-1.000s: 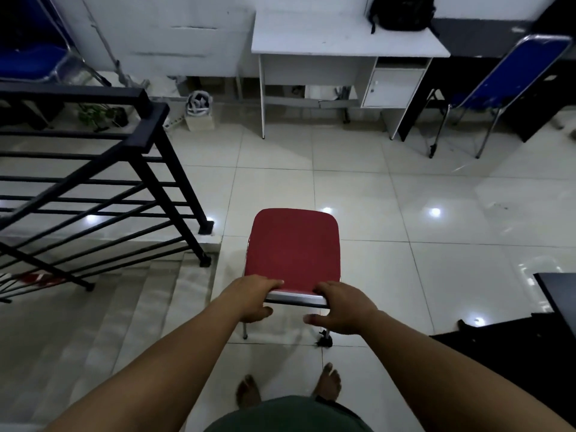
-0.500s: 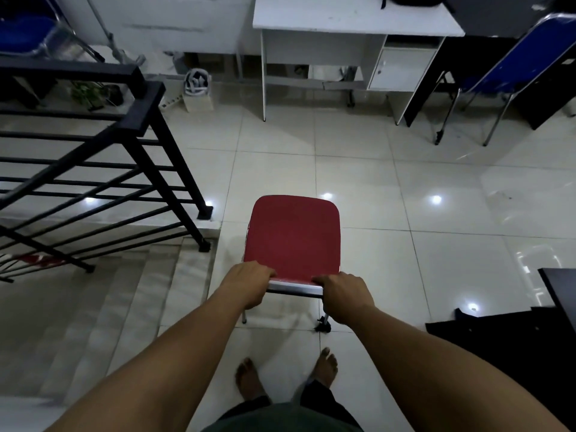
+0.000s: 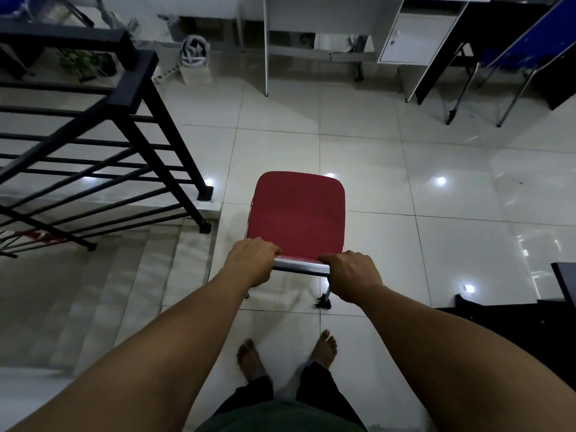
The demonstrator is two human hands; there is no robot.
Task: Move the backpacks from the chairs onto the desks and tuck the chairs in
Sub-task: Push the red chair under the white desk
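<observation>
A red chair [image 3: 297, 213] with a chrome frame stands on the tiled floor in front of me, its seat bare. My left hand [image 3: 252, 260] grips the left end of its top back rail. On the right end of the same rail my right hand [image 3: 355, 277] is closed. Straight ahead at the top of the view stands a white desk [image 3: 327, 23] with an open knee space and a small cabinet on its right. No backpack shows in the current frame.
A black stair railing [image 3: 124, 98] and descending steps [image 3: 109, 291] lie to my left. A blue chair [image 3: 530, 48] stands at the top right beside a dark desk. A small bin [image 3: 194, 54] sits by the wall. A dark table corner [image 3: 564, 282] juts in at the right.
I have stepped forward with the chair toward the white desk. The desk top and the black backpack on it have slid out of the top of the view.
</observation>
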